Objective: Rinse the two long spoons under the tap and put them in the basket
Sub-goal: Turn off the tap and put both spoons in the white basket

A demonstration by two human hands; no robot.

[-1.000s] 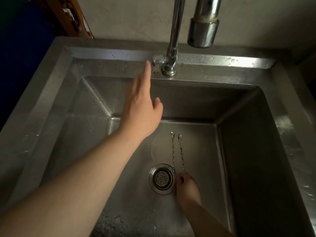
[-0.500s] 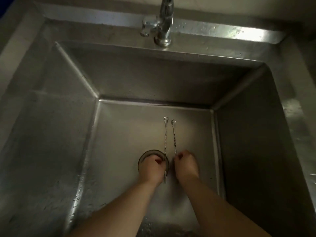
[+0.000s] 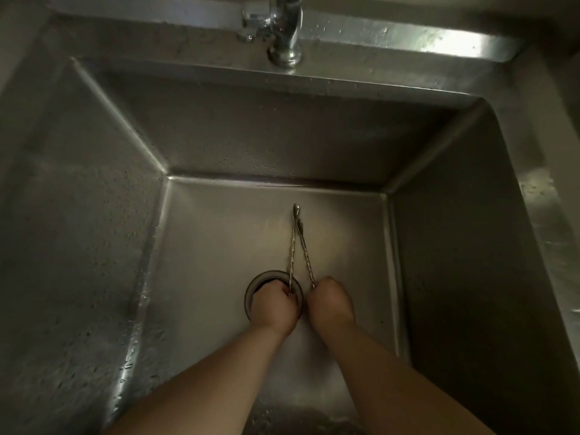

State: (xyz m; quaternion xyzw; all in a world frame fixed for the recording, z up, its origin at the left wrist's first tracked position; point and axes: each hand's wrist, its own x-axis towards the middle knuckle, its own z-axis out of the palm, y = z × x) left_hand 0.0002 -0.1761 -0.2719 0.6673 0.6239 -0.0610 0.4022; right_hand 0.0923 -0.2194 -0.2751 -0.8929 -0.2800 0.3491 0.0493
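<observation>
Head cam: both hands are working low in the sink. The left hand is pinching one spoon by its handle end, the right hand is clenching the other spoon, probably rubbing the bowls together under the tap. Half a second back they were lying parallel; now the tips are crossing.
</observation>
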